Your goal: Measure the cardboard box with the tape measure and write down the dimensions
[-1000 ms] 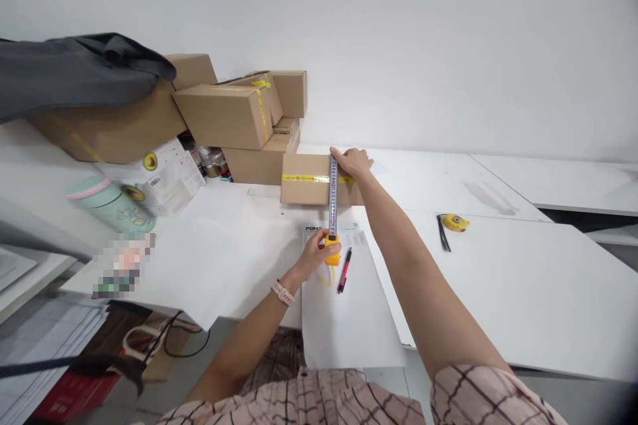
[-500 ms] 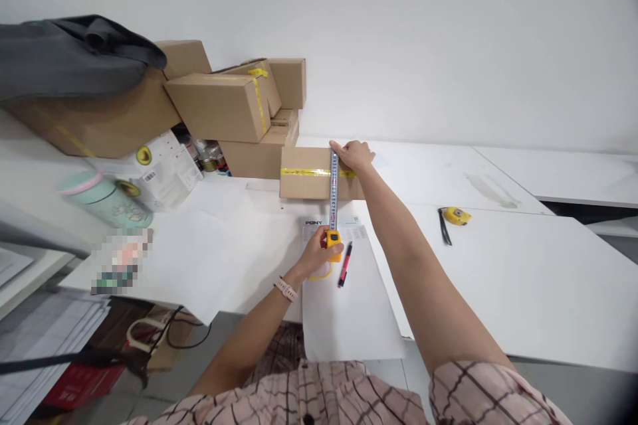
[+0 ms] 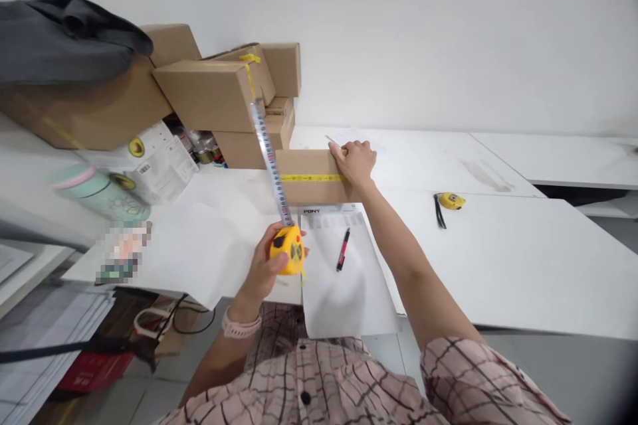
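Observation:
My left hand (image 3: 266, 262) is wrapped round a yellow tape measure (image 3: 289, 251), raised over the near part of the table. Its metal blade (image 3: 270, 158) sticks out up and to the left, its free end in front of the stacked cartons. A small cardboard box (image 3: 312, 163) with a strip of yellow tape sits in the middle of the table. Over the box's right end, my right hand (image 3: 356, 163) grips it with the thumb along the upper edge; some fingertips are hidden. Just in front of the box lies a white sheet (image 3: 343, 299) headed PONY, with a red and black pen (image 3: 343, 250) on it.
Several cardboard cartons (image 3: 204, 93) are piled at the back left, beside a white box with avocado pictures (image 3: 159, 169) and a mint-green bottle (image 3: 107, 192). A second yellow tape measure (image 3: 452, 200) with a black strap lies to the right. A wall (image 3: 423, 40) stands behind.
My left hand has lifted the tape measure off the box and moved it left and nearer, its blade swinging to the left. My right hand has let go of the blade's end and now grips the box.

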Demonstrator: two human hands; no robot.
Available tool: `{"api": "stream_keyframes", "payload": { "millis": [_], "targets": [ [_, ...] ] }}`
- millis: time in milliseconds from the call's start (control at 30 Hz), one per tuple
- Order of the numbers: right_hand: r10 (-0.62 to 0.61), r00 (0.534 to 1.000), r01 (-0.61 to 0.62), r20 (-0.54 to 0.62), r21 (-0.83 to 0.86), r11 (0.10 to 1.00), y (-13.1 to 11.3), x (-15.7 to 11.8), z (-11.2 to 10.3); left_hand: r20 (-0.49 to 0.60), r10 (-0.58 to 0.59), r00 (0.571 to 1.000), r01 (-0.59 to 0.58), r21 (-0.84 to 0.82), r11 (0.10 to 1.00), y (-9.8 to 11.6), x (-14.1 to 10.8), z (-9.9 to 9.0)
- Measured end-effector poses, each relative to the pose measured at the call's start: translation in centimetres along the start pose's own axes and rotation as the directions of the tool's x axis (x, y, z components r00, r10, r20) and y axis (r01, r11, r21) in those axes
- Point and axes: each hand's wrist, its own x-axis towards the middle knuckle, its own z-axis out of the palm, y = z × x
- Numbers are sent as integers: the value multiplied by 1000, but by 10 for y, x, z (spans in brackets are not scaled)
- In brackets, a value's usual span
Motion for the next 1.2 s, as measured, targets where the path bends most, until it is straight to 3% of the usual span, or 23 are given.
{"api": "stream_keyframes", "payload": {
  "millis": [67, 200, 300, 367, 500, 567, 633, 733, 800, 900, 1000, 1100, 1200],
  "targets": [
    [-17, 997, 17, -70, 5, 1000, 6, -37, 3, -40, 11, 999, -9, 45, 999, 7, -17, -11],
    [-89, 994, 92, -63, 44, 995, 20, -96, 9, -39, -75, 996, 79, 96, 992, 3, -41, -18],
    [-98, 992, 109, -81, 138, 984, 25, -112, 2, 40, -212, 976, 204, 149, 968, -3, -53, -11],
    [-43, 993, 75, -114, 290, 954, 25, -114, -13, 104, -326, 939, 288, 274, 917, -5, -60, -4],
    [97, 988, 13, -120, 691, 723, 24, -123, -54, 190, -503, 843, 312, 589, 745, -7, -71, 4],
    [170, 979, -23, -110, 774, 632, 24, -134, -71, 211, -529, 822, 271, 672, 689, -8, -76, 4],
    [249, 962, -61, -113, 797, 601, 24, -149, -79, 215, -534, 818, 235, 722, 650, -10, -79, 3],
    [336, 935, -125, -111, 784, 607, 20, -181, -73, 170, -521, 836, 236, 747, 622, -16, -80, 1],
    [327, 943, -173, -58, 756, 632, 13, -207, -61, 121, -487, 865, 260, 721, 642, -21, -79, 1],
    [148, 979, -205, 142, 713, 671, -3, -246, -42, 84, -388, 918, 237, 668, 705, -30, -74, 2],
    [-49, 936, -190, 349, 616, 764, -9, -266, -28, 53, -267, 962, 162, 675, 720, -32, -65, -1],
    [63, 921, -214, 385, 363, 907, 5, -258, -20, -35, -169, 985, 134, 773, 621, -28, -52, -15],
    [228, 896, -268, 381, 54, 962, 26, -237, -9, -140, -25, 990, 140, 923, 358, -24, -33, -38]
  ]
}}
